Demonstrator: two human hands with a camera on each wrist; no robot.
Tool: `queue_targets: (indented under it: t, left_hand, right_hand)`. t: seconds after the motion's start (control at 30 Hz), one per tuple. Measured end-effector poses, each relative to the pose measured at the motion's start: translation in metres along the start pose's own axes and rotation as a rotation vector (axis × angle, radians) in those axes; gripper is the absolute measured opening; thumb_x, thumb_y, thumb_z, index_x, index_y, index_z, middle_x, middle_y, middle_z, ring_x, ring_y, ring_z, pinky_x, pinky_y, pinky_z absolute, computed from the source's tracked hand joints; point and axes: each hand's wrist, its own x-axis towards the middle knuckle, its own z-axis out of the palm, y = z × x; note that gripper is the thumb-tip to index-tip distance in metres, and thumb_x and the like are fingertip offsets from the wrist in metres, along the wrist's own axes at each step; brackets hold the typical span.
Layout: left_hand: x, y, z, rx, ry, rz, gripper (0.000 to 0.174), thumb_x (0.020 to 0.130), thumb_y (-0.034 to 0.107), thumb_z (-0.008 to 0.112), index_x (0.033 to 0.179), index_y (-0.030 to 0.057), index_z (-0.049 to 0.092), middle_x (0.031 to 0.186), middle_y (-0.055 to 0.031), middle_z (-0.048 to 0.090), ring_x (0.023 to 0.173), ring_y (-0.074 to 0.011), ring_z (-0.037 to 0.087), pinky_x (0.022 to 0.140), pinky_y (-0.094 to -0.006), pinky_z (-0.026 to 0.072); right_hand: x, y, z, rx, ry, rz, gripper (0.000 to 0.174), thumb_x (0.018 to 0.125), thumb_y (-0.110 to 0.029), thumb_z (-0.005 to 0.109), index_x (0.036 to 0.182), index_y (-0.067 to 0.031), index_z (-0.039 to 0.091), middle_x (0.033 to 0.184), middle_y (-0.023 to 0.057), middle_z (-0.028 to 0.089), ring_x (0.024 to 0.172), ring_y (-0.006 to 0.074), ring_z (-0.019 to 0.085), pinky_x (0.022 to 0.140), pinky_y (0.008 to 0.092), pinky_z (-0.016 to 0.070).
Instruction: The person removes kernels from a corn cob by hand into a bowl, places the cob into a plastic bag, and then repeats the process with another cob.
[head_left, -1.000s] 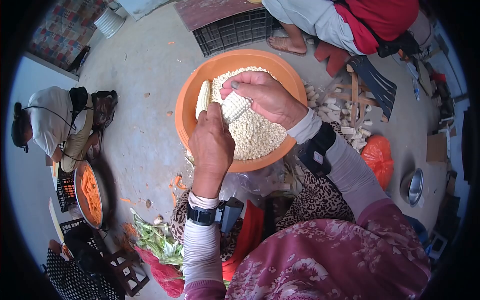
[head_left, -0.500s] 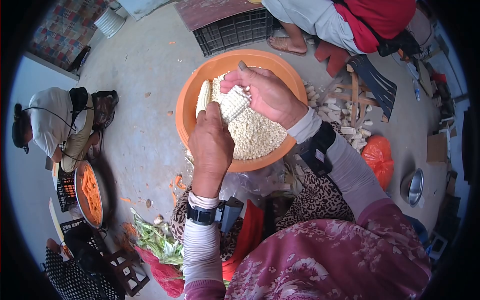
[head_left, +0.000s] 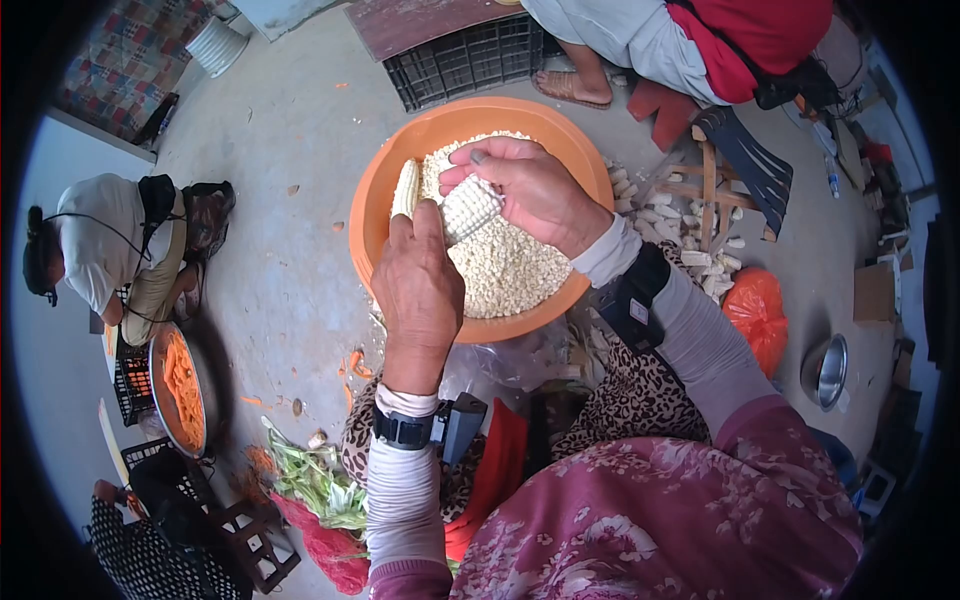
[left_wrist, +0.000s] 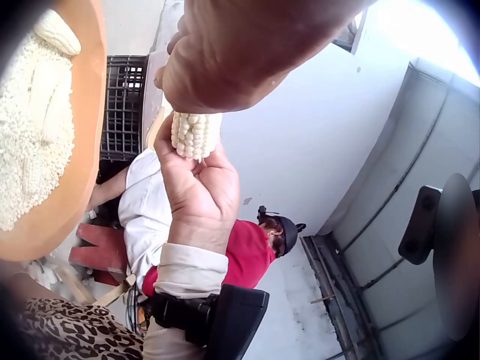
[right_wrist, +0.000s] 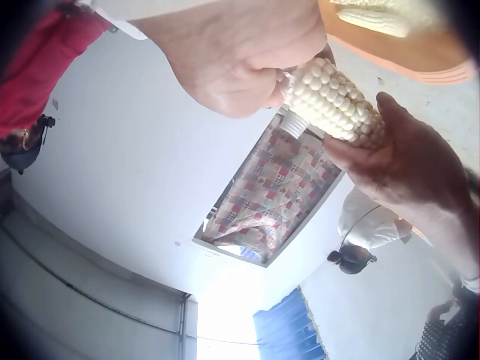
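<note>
A white corn cob (head_left: 471, 209), thick with kernels, is held over an orange tub (head_left: 377, 215) of loose kernels (head_left: 512, 275). My left hand (head_left: 420, 295) grips its lower left end, thumb and fingers wrapped round it. At the other end, my right hand (head_left: 545, 195) holds the cob with curled fingers, the thumb raised near its top. In the right wrist view the cob (right_wrist: 337, 103) spans both hands, its rows mostly full. Another whole cob (head_left: 405, 190) lies on the kernels against the tub's left wall.
Stripped cobs (head_left: 665, 215) lie on the floor right of the tub, near a red bag (head_left: 755, 308) and a metal bowl (head_left: 831, 372). A black crate (head_left: 465, 70) stands behind. People sit at left and back right; a pan of orange shreds (head_left: 182, 385) is at left.
My right thumb lifted away from the cob, then came down again towards it. The left hand keeps its hold, and the cob stays nearly in place.
</note>
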Motion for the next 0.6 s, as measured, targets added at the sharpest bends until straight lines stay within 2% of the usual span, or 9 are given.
queue_targets:
  t: [0.13, 0.23, 0.33, 0.4, 0.43, 0.5, 0.53, 0.6]
  left_hand:
    - [0.000, -0.001, 0.000, -0.018, 0.007, -0.012, 0.023, 0.075, -0.001, 0.052, 0.097, 0.0046, 0.047, 0.079, -0.0163, 0.052, 0.070, -0.0362, 0.058, 0.057, -0.0462, 0.0448]
    - [-0.001, -0.001, 0.001, -0.075, 0.023, -0.042, 0.020, 0.076, 0.000, 0.052, 0.095, 0.0045, 0.046, 0.079, -0.0167, 0.053, 0.070, -0.0373, 0.058, 0.057, -0.0471, 0.0446]
    - [0.000, 0.001, 0.001, -0.063, 0.002, -0.055, 0.018, 0.077, 0.000, 0.052, 0.094, 0.0045, 0.046, 0.079, -0.0170, 0.054, 0.070, -0.0381, 0.057, 0.058, -0.0477, 0.0445]
    - [-0.001, 0.000, 0.002, -0.050, -0.035, -0.093, 0.022, 0.079, 0.002, 0.053, 0.099, 0.0068, 0.046, 0.085, -0.0168, 0.056, 0.074, -0.0386, 0.058, 0.060, -0.0470, 0.0454]
    - [-0.001, -0.001, 0.003, -0.037, -0.071, -0.129, 0.025, 0.080, 0.003, 0.053, 0.104, 0.0091, 0.047, 0.091, -0.0167, 0.059, 0.078, -0.0392, 0.059, 0.062, -0.0462, 0.0462]
    - [0.000, 0.001, 0.001, -0.038, -0.074, -0.143, 0.025, 0.080, 0.003, 0.054, 0.103, 0.0090, 0.047, 0.092, -0.0167, 0.059, 0.078, -0.0393, 0.059, 0.062, -0.0463, 0.0463]
    - [0.000, 0.002, 0.000, -0.039, -0.076, -0.157, 0.025, 0.079, 0.003, 0.054, 0.103, 0.0090, 0.047, 0.093, -0.0167, 0.059, 0.078, -0.0394, 0.059, 0.063, -0.0464, 0.0463]
    - [0.000, 0.002, 0.000, -0.062, -0.067, -0.161, 0.027, 0.078, 0.003, 0.056, 0.103, 0.0086, 0.048, 0.092, -0.0168, 0.060, 0.079, -0.0395, 0.059, 0.063, -0.0461, 0.0466]
  right_hand:
    - [-0.001, 0.000, 0.001, -0.018, 0.012, 0.002, 0.026, 0.092, -0.009, 0.045, 0.112, 0.0060, 0.050, 0.107, 0.0208, 0.059, 0.099, 0.0246, 0.058, 0.089, 0.0362, 0.0473]
    - [0.001, 0.001, 0.000, 0.115, 0.000, -0.010, 0.026, 0.092, -0.011, 0.045, 0.111, 0.0059, 0.051, 0.108, 0.0209, 0.059, 0.100, 0.0248, 0.058, 0.088, 0.0371, 0.0476]
    - [0.001, 0.002, 0.001, 0.133, 0.016, -0.040, 0.027, 0.093, -0.016, 0.045, 0.110, 0.0036, 0.053, 0.106, 0.0183, 0.059, 0.100, 0.0227, 0.057, 0.086, 0.0377, 0.0480]
    - [-0.001, -0.003, 0.003, 0.077, 0.062, 0.028, 0.028, 0.094, -0.024, 0.047, 0.109, -0.0016, 0.056, 0.105, 0.0110, 0.060, 0.099, 0.0180, 0.055, 0.082, 0.0336, 0.0473]
    - [-0.002, -0.006, 0.005, 0.077, 0.063, 0.027, 0.028, 0.094, -0.024, 0.047, 0.109, -0.0016, 0.056, 0.105, 0.0110, 0.060, 0.099, 0.0180, 0.055, 0.082, 0.0336, 0.0473]
    - [-0.007, -0.012, 0.010, -0.123, 0.063, 0.113, 0.030, 0.094, -0.031, 0.049, 0.108, -0.0064, 0.058, 0.106, 0.0042, 0.058, 0.100, 0.0132, 0.051, 0.079, 0.0297, 0.0440]
    - [-0.008, -0.012, 0.013, -0.123, 0.063, 0.113, 0.030, 0.094, -0.031, 0.049, 0.108, -0.0064, 0.058, 0.106, 0.0042, 0.058, 0.100, 0.0132, 0.051, 0.079, 0.0297, 0.0440]
    - [-0.008, -0.011, 0.018, -0.253, 0.179, 0.065, 0.027, 0.089, -0.033, 0.057, 0.098, -0.0073, 0.057, 0.084, -0.0035, 0.056, 0.078, 0.0050, 0.052, 0.064, 0.0205, 0.0409]
